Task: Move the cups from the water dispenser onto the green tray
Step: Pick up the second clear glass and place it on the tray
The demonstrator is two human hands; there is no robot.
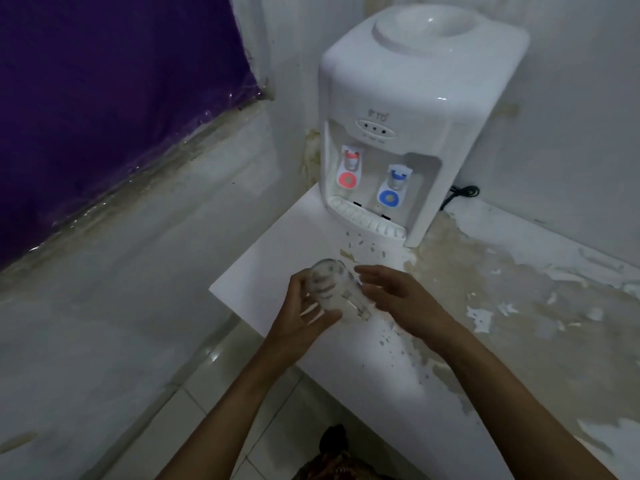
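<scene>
A white water dispenser stands at the back of a white counter, with a red tap on its left and a blue tap on its right. No cup stands under the taps. My left hand grips a clear glass cup with a dark pattern, tilted on its side above the counter's front left corner. My right hand hovers just to the right of the cup with its fingers spread, near or touching the cup's side. No green tray is in view.
The counter top to the right is stained and peeling. A black cable runs behind the dispenser. A purple sheet covers the wall on the left. Tiled floor lies below the counter's left edge.
</scene>
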